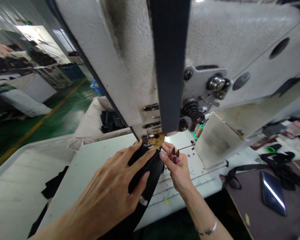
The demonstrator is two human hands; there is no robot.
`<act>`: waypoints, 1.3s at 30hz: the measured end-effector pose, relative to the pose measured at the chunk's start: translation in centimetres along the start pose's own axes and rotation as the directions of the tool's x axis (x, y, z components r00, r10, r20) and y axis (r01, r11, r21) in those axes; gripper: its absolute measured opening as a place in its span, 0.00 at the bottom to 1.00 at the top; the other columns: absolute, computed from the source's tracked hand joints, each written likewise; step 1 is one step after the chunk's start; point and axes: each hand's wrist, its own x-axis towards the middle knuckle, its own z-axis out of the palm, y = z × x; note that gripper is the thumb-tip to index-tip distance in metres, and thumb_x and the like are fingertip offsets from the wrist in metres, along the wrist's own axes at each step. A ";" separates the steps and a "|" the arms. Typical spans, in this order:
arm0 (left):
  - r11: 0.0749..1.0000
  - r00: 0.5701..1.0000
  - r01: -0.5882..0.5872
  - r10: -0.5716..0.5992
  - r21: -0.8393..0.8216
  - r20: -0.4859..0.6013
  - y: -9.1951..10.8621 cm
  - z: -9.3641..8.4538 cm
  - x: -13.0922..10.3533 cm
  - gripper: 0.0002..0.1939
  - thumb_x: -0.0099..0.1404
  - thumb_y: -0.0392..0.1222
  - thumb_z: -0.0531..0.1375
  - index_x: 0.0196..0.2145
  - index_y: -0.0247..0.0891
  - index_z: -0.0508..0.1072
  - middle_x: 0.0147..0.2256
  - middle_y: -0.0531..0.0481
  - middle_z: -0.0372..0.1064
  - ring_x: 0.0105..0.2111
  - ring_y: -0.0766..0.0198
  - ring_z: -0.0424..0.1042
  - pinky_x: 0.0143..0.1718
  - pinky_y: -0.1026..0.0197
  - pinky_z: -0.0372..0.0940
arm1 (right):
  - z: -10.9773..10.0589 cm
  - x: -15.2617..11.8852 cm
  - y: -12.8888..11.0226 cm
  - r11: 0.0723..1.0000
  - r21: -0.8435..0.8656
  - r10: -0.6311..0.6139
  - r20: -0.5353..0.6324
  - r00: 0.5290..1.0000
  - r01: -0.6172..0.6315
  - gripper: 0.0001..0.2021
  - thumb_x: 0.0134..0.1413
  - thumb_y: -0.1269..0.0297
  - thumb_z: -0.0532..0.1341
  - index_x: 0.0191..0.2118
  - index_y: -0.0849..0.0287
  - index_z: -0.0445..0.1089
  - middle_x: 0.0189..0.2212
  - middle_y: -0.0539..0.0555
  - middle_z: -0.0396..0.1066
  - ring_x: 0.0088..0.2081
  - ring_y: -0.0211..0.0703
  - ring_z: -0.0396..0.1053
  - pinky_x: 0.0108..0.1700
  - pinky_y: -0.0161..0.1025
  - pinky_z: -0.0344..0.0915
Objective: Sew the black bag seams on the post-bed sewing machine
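Observation:
Black fabric (150, 178) lies on the pale work surface under the head of a grey-white sewing machine (130, 63). My left hand (115, 181) rests on the fabric with its fingers spread, the fingertips close to the needle area. Beside it, my right hand (176, 163) pinches at the fabric's right edge near the needle. Small scissors or snips (175, 155) with dark blades and a purplish part sit within the curled fingers of that hand. A tan, fuzzy piece (157, 141) partly hides the needle area.
Thread spools (198, 131) stand behind the machine. On the right, a dark phone (273, 193) lies on a brown surface near black straps (250, 166). A pale fabric-lined bin (90, 120) holds black pieces at the left. Another person is at the far left.

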 end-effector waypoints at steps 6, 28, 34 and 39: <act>0.999 1.000 0.025 -0.025 0.027 0.003 0.7 0.0 -0.2 0.29 0.70 0.45 0.55 0.67 0.53 0.57 0.65 0.44 0.57 0.56 0.48 0.69 0.52 0.41 0.73 | 0.1 -0.1 -0.2 0.998 -0.052 -0.029 0.002 1.000 0.029 0.18 0.58 0.55 0.67 0.52 0.56 0.76 0.44 0.55 0.78 0.49 0.49 0.74 0.59 0.50 0.66; 0.967 0.966 0.231 -0.215 0.110 -0.143 5.0 0.6 -0.3 0.29 0.67 0.49 0.56 0.64 0.45 0.64 0.63 0.40 0.62 0.51 0.47 0.74 0.48 0.44 0.75 | -1.6 1.0 0.5 1.000 -0.019 -0.021 0.045 0.999 0.022 0.15 0.59 0.55 0.66 0.48 0.53 0.79 0.50 0.53 0.77 0.53 0.46 0.71 0.58 0.41 0.64; 0.920 0.926 0.361 -0.334 0.151 -0.175 7.3 1.7 -0.3 0.29 0.67 0.49 0.55 0.65 0.43 0.64 0.66 0.38 0.57 0.49 0.46 0.74 0.44 0.44 0.75 | -4.1 1.2 1.9 0.985 -0.075 0.136 -0.200 0.970 -0.154 0.26 0.53 0.45 0.66 0.49 0.62 0.79 0.32 0.55 0.77 0.24 0.34 0.61 0.24 0.32 0.55; 0.873 0.885 0.454 -0.417 0.179 -0.210 9.2 2.2 0.4 0.30 0.68 0.48 0.54 0.66 0.42 0.63 0.65 0.36 0.57 0.48 0.45 0.74 0.40 0.45 0.76 | -8.0 2.0 5.3 0.948 -0.222 0.147 -0.328 0.933 -0.227 0.31 0.52 0.42 0.64 0.51 0.64 0.77 0.31 0.55 0.76 0.22 0.32 0.58 0.24 0.32 0.53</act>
